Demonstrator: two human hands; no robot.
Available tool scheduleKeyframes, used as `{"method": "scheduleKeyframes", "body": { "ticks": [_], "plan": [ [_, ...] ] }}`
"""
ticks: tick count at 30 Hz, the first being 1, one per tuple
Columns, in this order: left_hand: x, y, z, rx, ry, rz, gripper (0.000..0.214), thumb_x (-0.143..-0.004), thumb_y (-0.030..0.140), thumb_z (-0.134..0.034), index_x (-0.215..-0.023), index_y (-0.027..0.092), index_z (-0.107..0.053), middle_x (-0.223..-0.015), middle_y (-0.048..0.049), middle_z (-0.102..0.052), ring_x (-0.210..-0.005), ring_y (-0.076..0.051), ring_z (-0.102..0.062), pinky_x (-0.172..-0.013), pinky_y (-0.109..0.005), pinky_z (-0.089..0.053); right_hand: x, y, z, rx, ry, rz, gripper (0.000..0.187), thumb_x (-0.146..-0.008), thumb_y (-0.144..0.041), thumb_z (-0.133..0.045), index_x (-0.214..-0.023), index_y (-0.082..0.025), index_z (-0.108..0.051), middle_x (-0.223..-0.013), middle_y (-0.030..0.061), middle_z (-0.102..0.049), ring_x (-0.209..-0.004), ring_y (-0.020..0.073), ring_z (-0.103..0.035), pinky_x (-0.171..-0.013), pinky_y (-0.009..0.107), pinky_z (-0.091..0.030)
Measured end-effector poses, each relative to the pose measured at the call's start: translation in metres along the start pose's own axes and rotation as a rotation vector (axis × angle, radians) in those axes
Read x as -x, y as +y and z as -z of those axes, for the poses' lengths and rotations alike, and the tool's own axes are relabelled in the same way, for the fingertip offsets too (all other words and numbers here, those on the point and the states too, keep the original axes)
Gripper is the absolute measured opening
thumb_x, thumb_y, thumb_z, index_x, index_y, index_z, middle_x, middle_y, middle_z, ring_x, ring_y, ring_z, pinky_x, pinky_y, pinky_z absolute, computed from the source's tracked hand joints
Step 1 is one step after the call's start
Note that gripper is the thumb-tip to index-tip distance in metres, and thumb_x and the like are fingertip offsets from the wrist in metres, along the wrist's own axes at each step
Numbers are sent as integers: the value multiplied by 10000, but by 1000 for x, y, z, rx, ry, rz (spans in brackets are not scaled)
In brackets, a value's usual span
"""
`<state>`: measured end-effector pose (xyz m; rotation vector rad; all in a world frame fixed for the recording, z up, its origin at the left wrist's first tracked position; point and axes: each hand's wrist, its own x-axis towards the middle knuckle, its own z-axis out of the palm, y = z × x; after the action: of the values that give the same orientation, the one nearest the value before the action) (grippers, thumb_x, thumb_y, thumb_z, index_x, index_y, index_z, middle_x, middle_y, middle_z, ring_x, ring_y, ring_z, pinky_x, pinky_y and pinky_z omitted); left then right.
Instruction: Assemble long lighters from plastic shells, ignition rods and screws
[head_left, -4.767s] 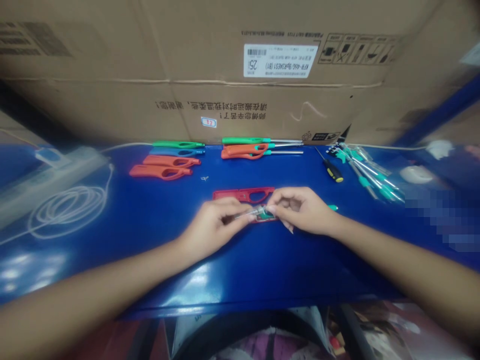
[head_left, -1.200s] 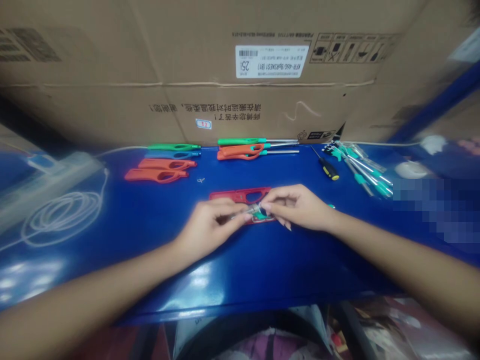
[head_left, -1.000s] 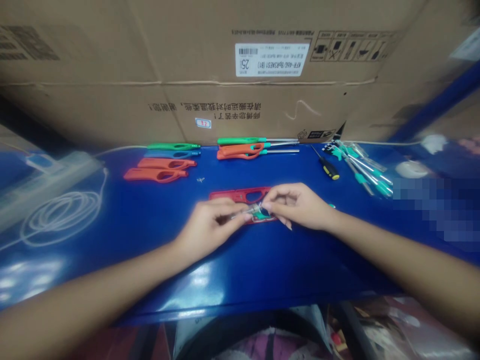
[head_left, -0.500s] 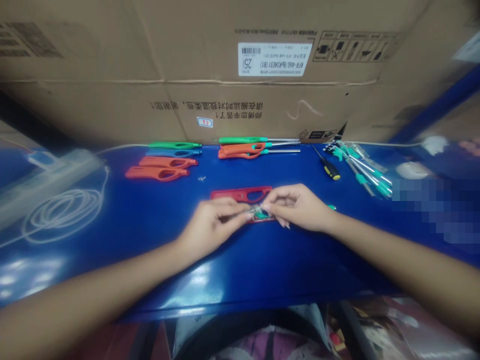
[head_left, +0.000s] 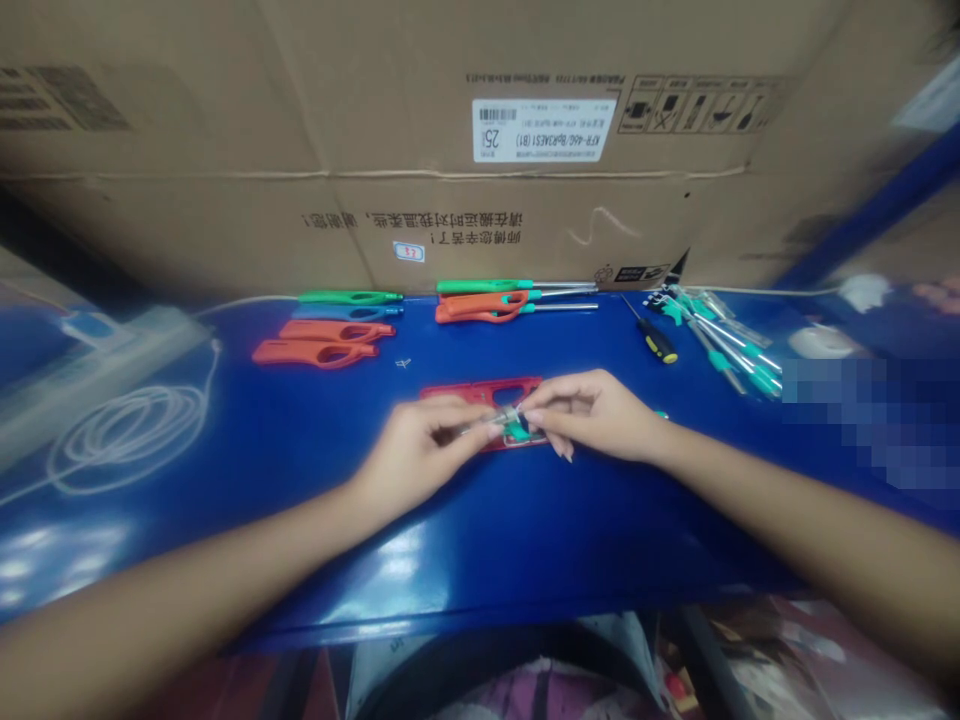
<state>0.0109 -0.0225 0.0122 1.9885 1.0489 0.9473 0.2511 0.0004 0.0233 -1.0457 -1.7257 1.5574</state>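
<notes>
One clear part (head_left: 506,415), mid-frame, pinched.
The left hand (head_left: 425,440) grips it; the right hand (head_left: 596,415) apparently pinches its right end, though blur hides the contact. A red casing half (head_left: 465,391) lies just above, at frame centre.

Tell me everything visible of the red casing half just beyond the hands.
The red casing half looks like plastic, long and narrow, with an elongated opening toward its right end. It lies crosswise on the blue table. The left hand and right hand partly hide it; whether either touches it is unclear.
</notes>
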Motion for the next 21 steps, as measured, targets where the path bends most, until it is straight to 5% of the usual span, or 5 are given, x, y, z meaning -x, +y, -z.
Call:
{"method": "scheduleKeyframes", "body": {
  "ticks": [21],
  "plan": [
    [2, 3, -2, -1, -42, -20, 194, -934, 273, -672, -1056, 193, -800, -917, -58, -780, -776, -166, -684, -703, -259, -529, 3, -6, -3, 30, 23, 0, 398, -784, -508, -776, -867, -122, -721, -532, -20, -634, -452, 88, -576, -470, 212, -510]
  ]
}}
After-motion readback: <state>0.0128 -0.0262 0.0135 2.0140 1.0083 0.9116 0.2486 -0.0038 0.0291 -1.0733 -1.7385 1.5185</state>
